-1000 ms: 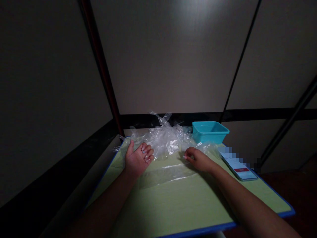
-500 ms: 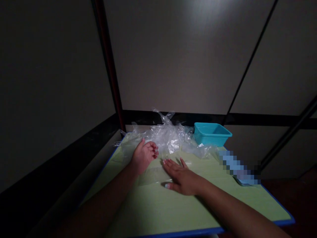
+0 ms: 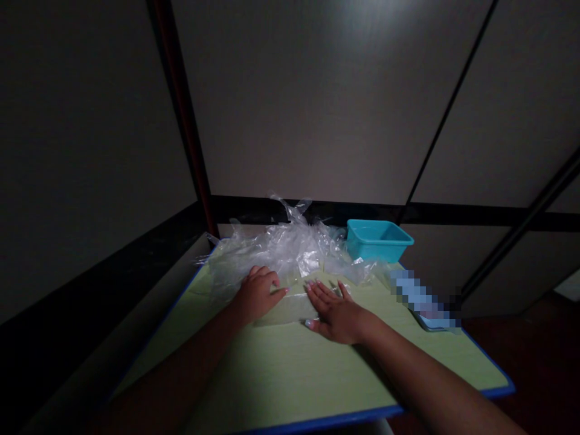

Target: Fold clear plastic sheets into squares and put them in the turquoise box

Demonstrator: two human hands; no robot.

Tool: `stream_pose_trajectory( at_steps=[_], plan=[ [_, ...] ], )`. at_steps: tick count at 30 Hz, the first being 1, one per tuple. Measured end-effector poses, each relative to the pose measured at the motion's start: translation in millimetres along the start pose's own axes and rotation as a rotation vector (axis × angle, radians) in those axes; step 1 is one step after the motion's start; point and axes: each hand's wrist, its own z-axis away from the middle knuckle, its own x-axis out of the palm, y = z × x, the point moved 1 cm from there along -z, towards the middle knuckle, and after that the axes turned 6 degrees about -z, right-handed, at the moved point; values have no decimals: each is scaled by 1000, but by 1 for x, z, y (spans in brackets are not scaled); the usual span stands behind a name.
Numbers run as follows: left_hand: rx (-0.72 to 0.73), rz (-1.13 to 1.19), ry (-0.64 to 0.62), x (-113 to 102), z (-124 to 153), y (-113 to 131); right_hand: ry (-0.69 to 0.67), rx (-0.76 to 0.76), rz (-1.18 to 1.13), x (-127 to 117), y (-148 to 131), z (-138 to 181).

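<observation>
A thin clear plastic bag lies flattened on the pale green tabletop. My right hand rests palm down over its right part, fingers stretched out and thumb apart. To the left, my left hand is turned palm down at the bag's left side, its fingers bent and its thumb held away from them. Nothing shows in its grasp. Just beyond both hands spreads a crumpled heap of clear plastic bags, one with a shiny whitish patch.
A turquoise plastic basket stands at the back right of the green table, which has a blue edge. A pixelated flat bluish item lies at the right side. Dark panelled walls rise close behind and at the left.
My left hand has rolled from palm sideways to palm down over the bag. My right hand stays flat on it. The whole view has shifted slightly.
</observation>
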Motion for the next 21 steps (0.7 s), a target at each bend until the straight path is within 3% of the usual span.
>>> stream_pose_trajectory(
  at_steps=[3, 7, 10, 21],
  plan=[
    [19, -122, -19, 0, 3, 0, 79, 7, 30, -5, 7, -1],
    [34, -234, -53, -1, 3, -3, 312, 49, 29, -16, 24, -4],
    [23, -205, -73, 1, 3, -6, 439, 42, -22, -22, 34, -7],
    [7, -46, -51, 5, 4, -6, 421, 192, 8, -22, 36, -10]
  ],
)
